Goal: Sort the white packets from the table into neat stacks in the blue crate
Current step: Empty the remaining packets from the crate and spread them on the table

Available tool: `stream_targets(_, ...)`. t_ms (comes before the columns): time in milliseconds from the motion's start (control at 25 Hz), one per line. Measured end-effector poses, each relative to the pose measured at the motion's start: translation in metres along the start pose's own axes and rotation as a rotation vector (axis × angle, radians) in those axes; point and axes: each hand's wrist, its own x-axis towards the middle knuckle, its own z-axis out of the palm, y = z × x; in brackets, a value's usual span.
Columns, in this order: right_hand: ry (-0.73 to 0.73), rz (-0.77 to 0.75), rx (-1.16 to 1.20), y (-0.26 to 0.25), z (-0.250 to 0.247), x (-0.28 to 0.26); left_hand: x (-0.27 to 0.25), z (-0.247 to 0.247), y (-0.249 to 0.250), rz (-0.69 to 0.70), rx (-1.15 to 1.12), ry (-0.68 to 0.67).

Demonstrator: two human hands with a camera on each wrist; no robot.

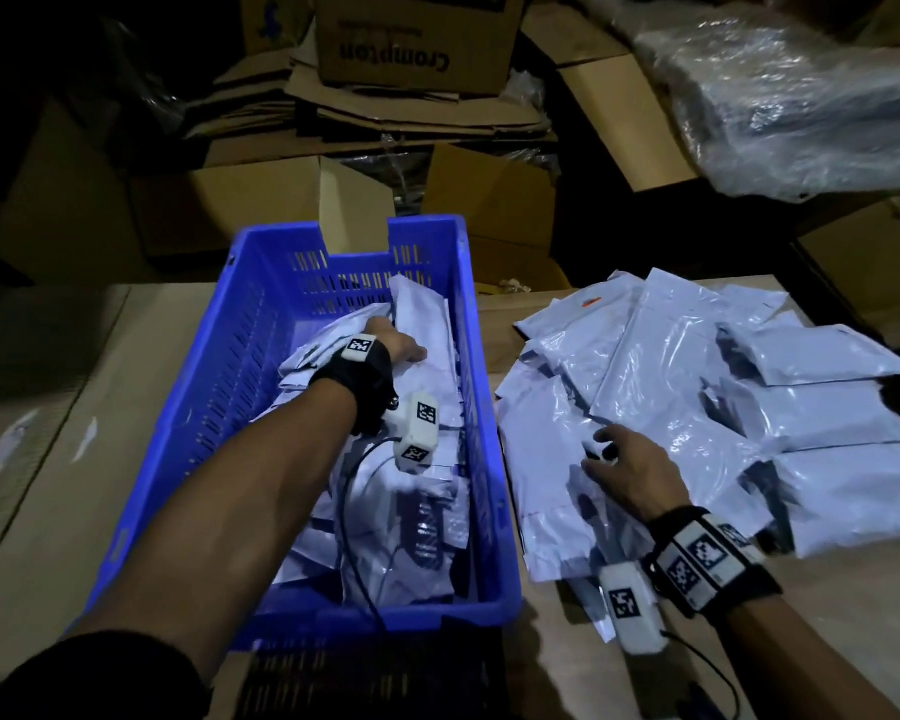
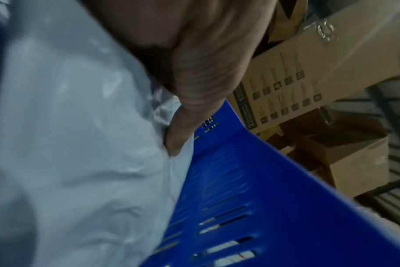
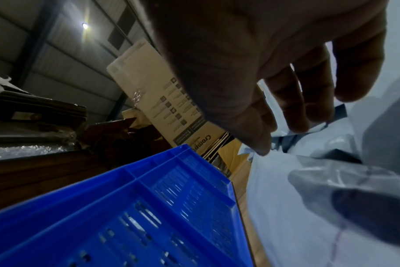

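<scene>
Blue crate [image 1: 219,407]: slotted plastic, open top, just left of your right hand [image 1: 627,472], around your left hand [image 1: 393,348]. White packets [image 1: 427,532] inside lie jumbled under that hand. More glossy white pkts [image 1: 671,366] sprawl overlapping under and beyond your right hand.

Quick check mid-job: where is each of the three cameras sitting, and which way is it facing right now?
Head: worn on the head, looking forward and down at the blue crate and the packets on the table; both forearms, left hand and right hand show.
Left wrist: inside the crate, looking along the fingers resting on a white packet.
Right wrist: low over the table pile, looking along the spread fingers above the packets.
Shared: all three see the crate, and the Crompton box behind it.
</scene>
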Motion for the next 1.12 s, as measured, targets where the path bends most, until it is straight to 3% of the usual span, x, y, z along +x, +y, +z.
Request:
stream_targets(120, 0.016, -0.093, 0.041, -0.010, -0.008, -0.002, -0.003, -0.008, -0.010, 0.033, -0.202, 0.042)
stream_targets(240, 0.073, -0.194, 0.199, -0.025, -0.020, -0.004, -0.040, -0.027, 0.004, 0.126, -0.454, 0.082)
stream_targets(360, 0.091, -0.310, 0.473, -0.052, -0.036, -0.014, -0.078, -0.046, 0.024, 0.262, -0.613, 0.050)
stream_targets(480, 0.009, -0.376, 0.740, -0.083, -0.054, -0.033, -0.116, -0.051, 0.042, 0.363, -0.671, -0.050)
stream_targets(720, -0.072, -0.511, 0.958, -0.115, -0.060, -0.056, -0.160, -0.028, 0.056, 0.529, -0.558, -0.252)
stream_targets(960, -0.009, -0.410, 1.107, -0.091, -0.052, -0.061, -0.171, -0.006, 0.054, 0.528, -0.359, -0.369)
stream_targets(1040, 0.024, -0.324, 1.164, -0.076, -0.050, -0.062, -0.165, -0.008, 0.044, 0.468, -0.265, -0.329)
stream_targets(1120, 0.116, -0.243, 1.159, -0.055, -0.049, -0.055, -0.147, -0.016, 0.023, 0.397, -0.021, -0.175)
